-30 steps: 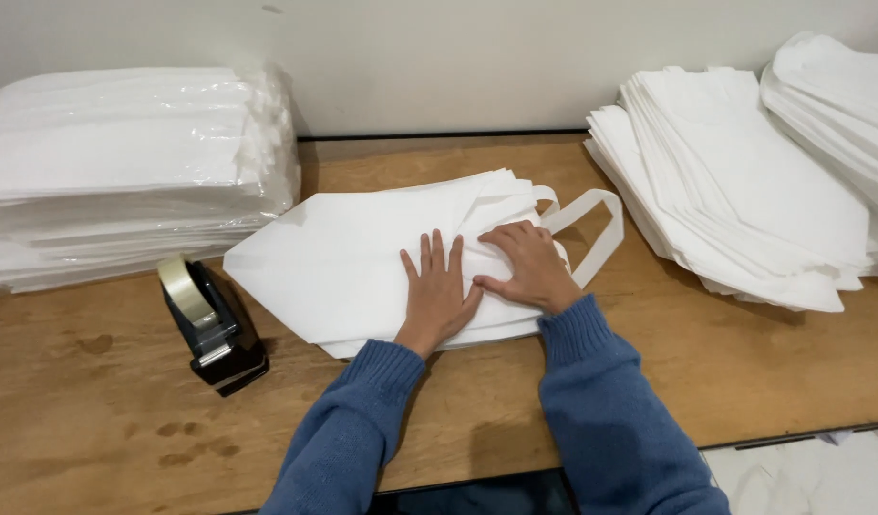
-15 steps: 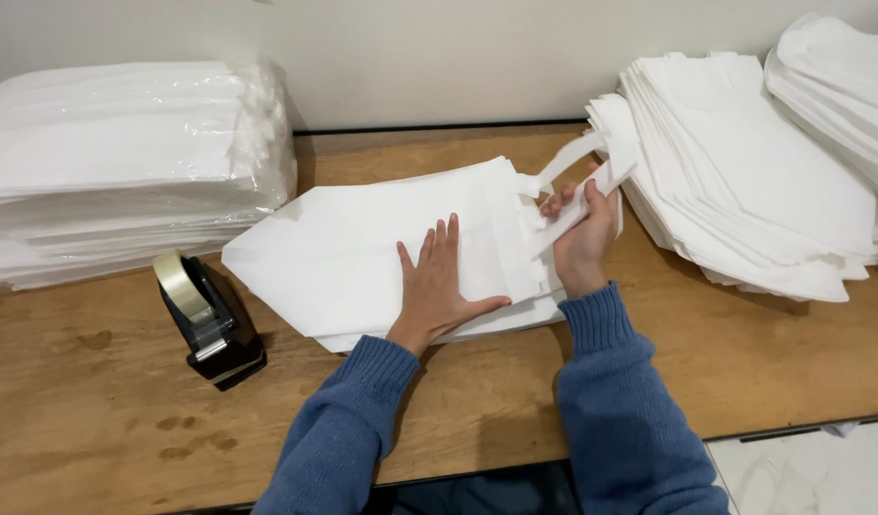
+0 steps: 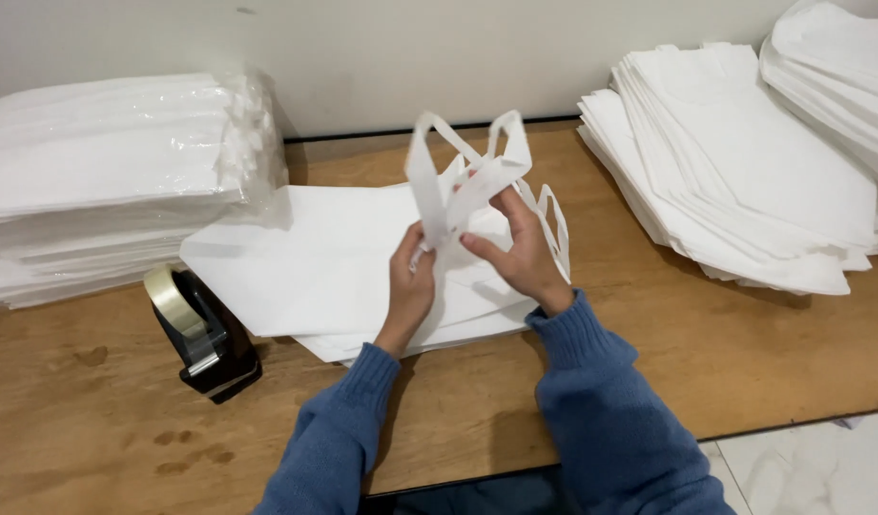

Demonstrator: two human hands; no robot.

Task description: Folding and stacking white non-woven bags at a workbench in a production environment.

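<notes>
At the far left of the wooden table [image 3: 763,353], a tall stack of white bags wrapped in clear plastic [image 3: 105,181] sits against the wall. Just in front of it, near the table's left side, stands a black tape dispenser [image 3: 205,339] with a roll of clear tape on top. In the middle lies a small pile of flat white bags [image 3: 315,262], their bottoms pointing left and their handles to the right. My left hand [image 3: 408,291] is closed around the lower part of the handles [image 3: 467,167], thumb and fingers pinched on the white strips. My right hand [image 3: 520,253] is just beside it, fingers curled around the same bunch of handles from the right side, so both hands grasp them together. The handles are lifted off the pile and stand up as loops above my hands, while the bags' bodies rest flat on the table. Both my arms are in blue knit sleeves. To the right, well apart from my hands, a loose fanned heap of white bags [image 3: 744,162] spreads toward the far right corner.
</notes>
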